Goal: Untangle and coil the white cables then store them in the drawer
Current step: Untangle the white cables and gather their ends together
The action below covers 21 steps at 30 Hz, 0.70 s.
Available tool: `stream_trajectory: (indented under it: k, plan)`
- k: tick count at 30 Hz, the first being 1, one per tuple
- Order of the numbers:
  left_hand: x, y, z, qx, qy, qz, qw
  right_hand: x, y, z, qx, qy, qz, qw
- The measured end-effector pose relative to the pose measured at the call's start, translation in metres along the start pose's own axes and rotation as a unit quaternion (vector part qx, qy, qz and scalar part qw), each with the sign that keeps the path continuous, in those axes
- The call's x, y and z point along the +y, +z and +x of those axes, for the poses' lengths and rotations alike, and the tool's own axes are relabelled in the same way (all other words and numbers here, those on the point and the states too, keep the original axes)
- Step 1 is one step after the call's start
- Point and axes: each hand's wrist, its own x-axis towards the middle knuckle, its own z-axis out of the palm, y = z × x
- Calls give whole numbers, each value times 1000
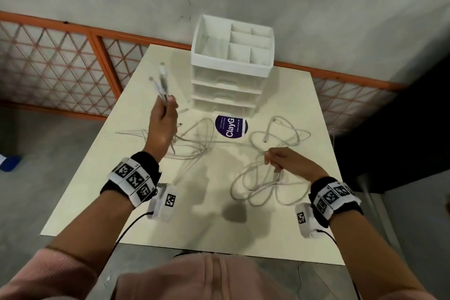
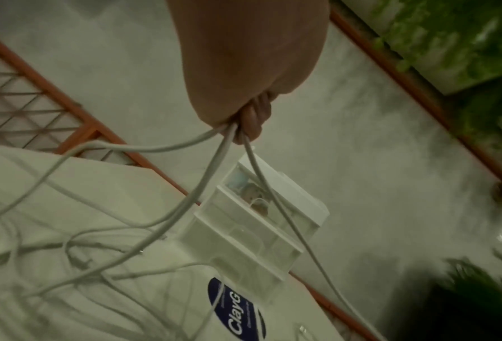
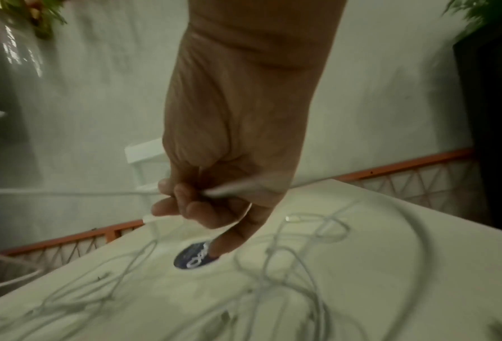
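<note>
The left hand (image 1: 162,126) is raised above the worktop (image 1: 287,95), fingers curled round a bunch of white cables (image 1: 194,140) whose plug ends stick up past the fist; the strands trail down to a tangle on the worktop. The right hand (image 1: 282,159), low over the worktop, pinches another strand, with loose loops lying below it and beyond it. A white drawer unit (image 1: 231,75) stands at the back, its drawers closed, just behind a round blue sticker (image 1: 231,126)
</note>
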Motion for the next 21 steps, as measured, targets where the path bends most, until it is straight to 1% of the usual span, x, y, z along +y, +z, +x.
stream_trajectory:
  k: [1,2,4,5,6,7,8,10,12,13,14,16,17,20,21]
  plan:
    - [1,3,-4,-39,20,52,998,-8,-3,1,7,-11,-11,1000]
    - [1,9,-9,-97,35,87,991,-19,-3,2,10,-30,-21,999]
    - [3,22,-20,-230,32,115,966,-49,0,5,3,-69,-27,997]
    - [3,28,-26,-282,29,124,951,-65,3,6,-5,-83,-24,996]
    - [-1,33,-30,-315,28,135,939,-79,5,7,-12,-95,-20,995]
    - [-2,37,-33,-327,33,144,933,-90,6,8,-14,-105,-16,994]
    - [-6,37,-32,-317,36,149,936,-98,5,8,-13,-111,-10,994]
    - [-8,32,-26,-251,33,144,957,-102,-2,8,1,-111,-1,994]
    - [-2,24,-18,-183,30,123,975,-95,-13,5,11,-100,-20,995]
    - [3,21,-15,-166,36,105,980,-91,-16,4,10,-94,-37,995]
    - [10,21,-15,-164,42,89,982,-90,-18,2,2,-91,-53,994]
    - [23,26,-18,-197,57,75,976,-95,-13,3,-24,-100,-70,992]
    - [26,30,-22,-234,63,80,967,-100,-8,5,-32,-110,-72,991]
    - [32,40,-35,-335,36,113,935,-114,1,9,-35,-128,-67,989]
    - [27,39,-34,-341,31,120,932,-115,0,10,-39,-128,-64,989]
